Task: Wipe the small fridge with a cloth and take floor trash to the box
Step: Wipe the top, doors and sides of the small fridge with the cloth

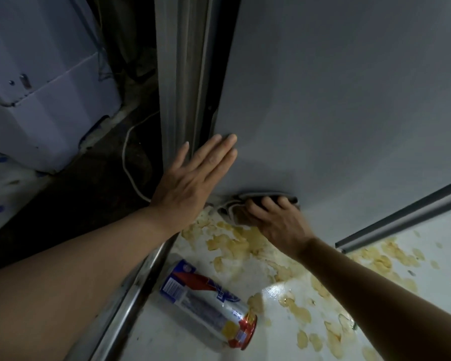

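Your right hand [274, 217] grips cloth [235, 204], pressed low on fridge [336, 100] wall. Left hand [193, 175] flat, fingers straight, bracing fridge edge. Can [208, 303] lies on floor below, long axis diagonal, nearer left arm.

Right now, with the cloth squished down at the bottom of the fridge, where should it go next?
Probably slide the cloth sideways along the fridge's bottom edge. The right hand grips it bunched against the panel just above the stained floor, while the left hand lies flat against the fridge. The can lying on the floor looks like a job for afterwards.
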